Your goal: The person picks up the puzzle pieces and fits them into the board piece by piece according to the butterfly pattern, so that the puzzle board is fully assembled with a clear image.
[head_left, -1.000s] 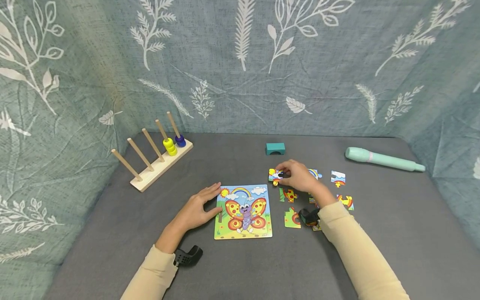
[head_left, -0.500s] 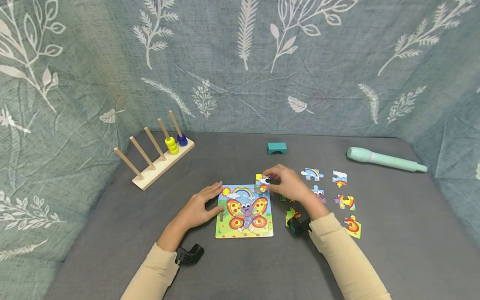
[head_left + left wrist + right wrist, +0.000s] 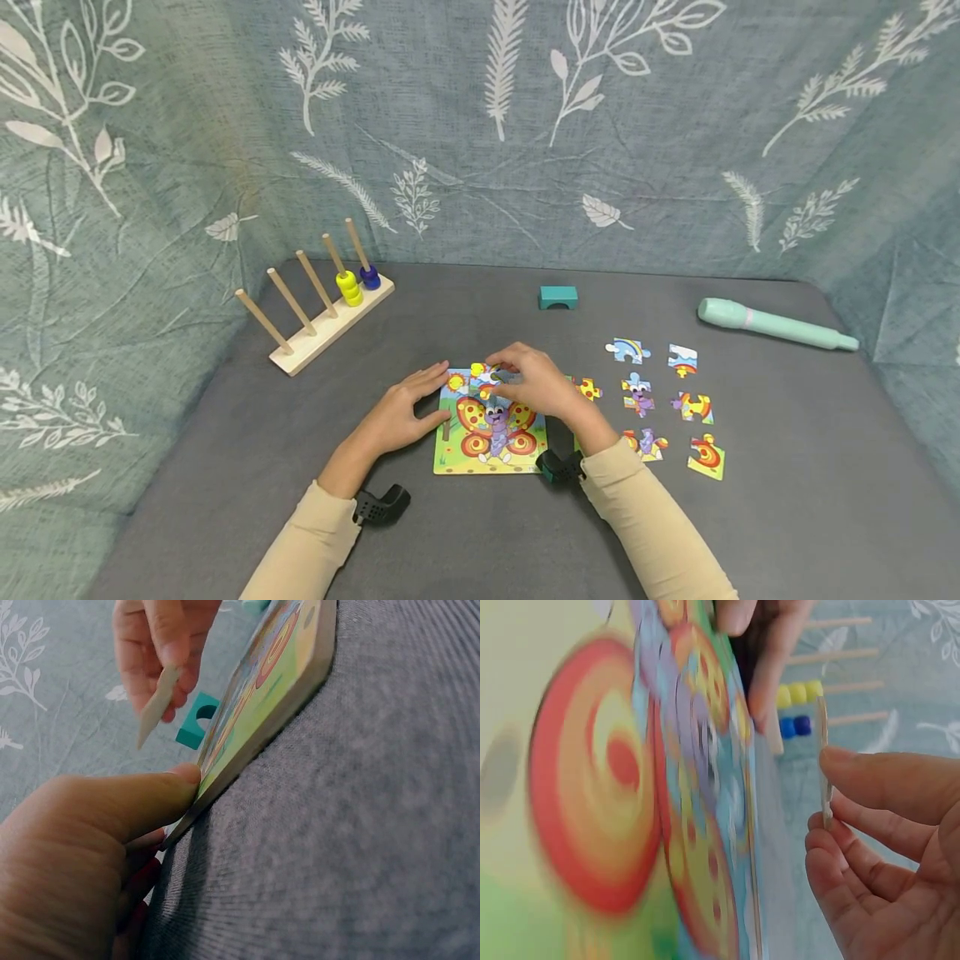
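Note:
A butterfly picture puzzle board [image 3: 453, 458] lies flat on the dark tabletop. At its left side rests my left hand [image 3: 397, 419], the thumb [image 3: 161, 795] touching the board's edge in the left wrist view and the fingers spread along the upper left corner. Above the board's upper part, my right hand [image 3: 534, 385] pinches a jigsaw piece [image 3: 480, 377] between thumb and fingers. That piece [image 3: 824, 765] appears edge-on in the right wrist view, held clear of the board. To the right lie several loose jigsaw pieces [image 3: 638, 395]; my right arm partly covers some of them.
A wooden peg stand [image 3: 327, 329] with yellow and blue beads stands at the back left. Behind the board is a teal arch block [image 3: 558, 297]. A mint-green microphone-shaped object [image 3: 776, 325] lies at the back right. A leaf-patterned curtain [image 3: 480, 167] borders the table.
My right hand has carried the jigsaw piece leftward from among the loose pieces to over the board's upper part. My left hand has stayed at the board's left edge.

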`<state>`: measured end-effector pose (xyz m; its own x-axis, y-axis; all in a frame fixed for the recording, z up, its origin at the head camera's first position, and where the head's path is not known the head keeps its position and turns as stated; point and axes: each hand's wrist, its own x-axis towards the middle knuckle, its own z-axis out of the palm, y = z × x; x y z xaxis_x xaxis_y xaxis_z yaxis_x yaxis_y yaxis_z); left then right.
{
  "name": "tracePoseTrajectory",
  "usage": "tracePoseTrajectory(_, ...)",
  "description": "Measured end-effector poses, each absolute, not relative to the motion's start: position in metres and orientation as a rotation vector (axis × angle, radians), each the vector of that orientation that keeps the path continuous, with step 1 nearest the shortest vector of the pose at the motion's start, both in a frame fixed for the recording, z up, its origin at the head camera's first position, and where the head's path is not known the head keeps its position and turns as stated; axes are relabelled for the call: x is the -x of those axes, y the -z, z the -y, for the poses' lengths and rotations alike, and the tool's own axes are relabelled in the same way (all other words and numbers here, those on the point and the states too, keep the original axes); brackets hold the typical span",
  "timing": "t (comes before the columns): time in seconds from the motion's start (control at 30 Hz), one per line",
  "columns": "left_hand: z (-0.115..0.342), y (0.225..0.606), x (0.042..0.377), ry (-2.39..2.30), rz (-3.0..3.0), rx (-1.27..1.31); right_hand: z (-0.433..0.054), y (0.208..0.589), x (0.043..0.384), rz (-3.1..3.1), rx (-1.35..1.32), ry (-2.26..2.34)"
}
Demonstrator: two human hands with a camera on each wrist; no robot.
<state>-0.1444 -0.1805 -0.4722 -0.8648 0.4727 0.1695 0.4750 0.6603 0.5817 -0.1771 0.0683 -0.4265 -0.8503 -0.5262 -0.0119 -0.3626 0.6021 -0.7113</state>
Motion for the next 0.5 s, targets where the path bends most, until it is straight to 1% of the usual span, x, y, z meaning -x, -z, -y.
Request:
tracePoseTrajectory(0.23, 0.18, 0.472, 0.145, 1.011, 2.851, 0.822, -0.049, 0.435, 0.177, -2.609, 0.801, 1.04)
tracePoseTrajectory(0.5, 0.18, 0.472, 0.144, 1.023, 2.857, 0.818, -0.04, 0.449, 0.173, -2.575, 0.776, 1.102)
